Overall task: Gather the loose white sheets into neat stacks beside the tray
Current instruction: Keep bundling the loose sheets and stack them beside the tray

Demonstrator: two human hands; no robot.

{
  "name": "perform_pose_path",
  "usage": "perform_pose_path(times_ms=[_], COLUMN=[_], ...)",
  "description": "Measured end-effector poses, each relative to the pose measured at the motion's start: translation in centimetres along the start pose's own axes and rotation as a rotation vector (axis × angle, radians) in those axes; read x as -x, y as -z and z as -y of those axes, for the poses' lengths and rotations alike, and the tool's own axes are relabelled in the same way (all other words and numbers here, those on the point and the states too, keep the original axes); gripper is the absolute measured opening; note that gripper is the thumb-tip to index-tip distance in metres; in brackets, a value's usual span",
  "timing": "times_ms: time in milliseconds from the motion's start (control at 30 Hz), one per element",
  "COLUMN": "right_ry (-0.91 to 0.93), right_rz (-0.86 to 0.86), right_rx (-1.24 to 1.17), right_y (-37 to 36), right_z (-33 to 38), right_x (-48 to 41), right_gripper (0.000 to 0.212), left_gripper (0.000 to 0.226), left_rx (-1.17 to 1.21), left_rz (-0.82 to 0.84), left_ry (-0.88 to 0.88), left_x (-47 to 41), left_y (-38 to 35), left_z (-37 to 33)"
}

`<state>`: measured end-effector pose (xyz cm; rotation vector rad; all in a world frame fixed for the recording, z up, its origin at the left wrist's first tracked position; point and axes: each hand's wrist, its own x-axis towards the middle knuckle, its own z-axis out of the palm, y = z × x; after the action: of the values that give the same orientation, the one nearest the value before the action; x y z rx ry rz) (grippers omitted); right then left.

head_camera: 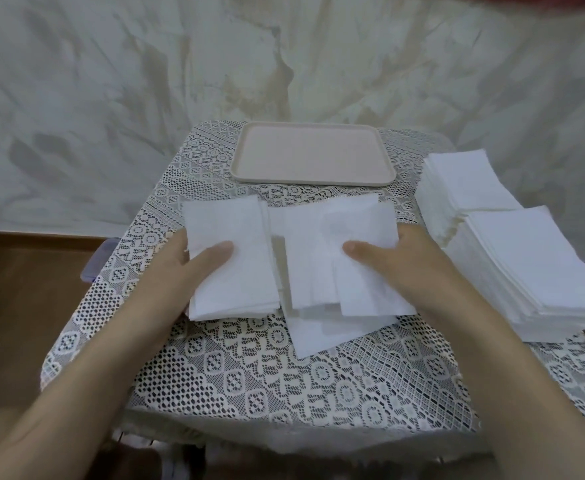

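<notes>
An empty pale pink tray (313,154) lies at the far middle of the table. In front of it are two piles of white sheets. My left hand (183,268) grips the neater left pile (232,261), thumb on top and fingers hidden under its left edge. My right hand (401,261) grips the messy, fanned-out right pile (322,258) the same way, thumb on top. One sheet of that pile sticks out toward me.
Two thick, tidy stacks of white sheets stand at the right: a far stack (464,181) and a nearer stack (540,268) reaching the table's right edge. A lace cloth (284,375) covers the small table. A lilac plastic box (98,261) shows beyond the left edge.
</notes>
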<state>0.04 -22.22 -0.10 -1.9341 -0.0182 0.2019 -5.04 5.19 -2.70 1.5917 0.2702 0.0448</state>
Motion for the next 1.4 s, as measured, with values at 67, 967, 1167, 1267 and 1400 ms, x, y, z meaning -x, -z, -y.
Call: perform_pose_path(times_ms=[67,967,1167,1267,1400], right_ry=[0.015,0.172,0.209,0.233,0.222], right_rz=[0.040,0.026,0.020,0.025,0.020], right_rx=[-0.166,-0.019,-0.091,-0.130,-0.133], right_y=[0.3,-7.3,-6.5,-7.3,-8.5], right_z=[0.4,1.4,1.2,1.6,2.0], right_x=[0.2,1.4,1.8,1.9,1.7], right_gripper=[0.016,0.009,0.009,0.010,0.010], left_gripper=[0.061,0.056,0.056,0.060,0.060], left_rx=[-0.023,0.022,0.008,-0.009,-0.008], left_rz=[0.012,0.093,0.069,0.059,0.074], left_ry=[0.000,-0.059,-0.064,-0.053,-0.047], left_x=[0.0,0.7,0.7,0.7,0.7], left_y=[0.1,0.5,0.5,0.5,0.4], left_z=[0.0,0.0,0.0,0.0,0.0])
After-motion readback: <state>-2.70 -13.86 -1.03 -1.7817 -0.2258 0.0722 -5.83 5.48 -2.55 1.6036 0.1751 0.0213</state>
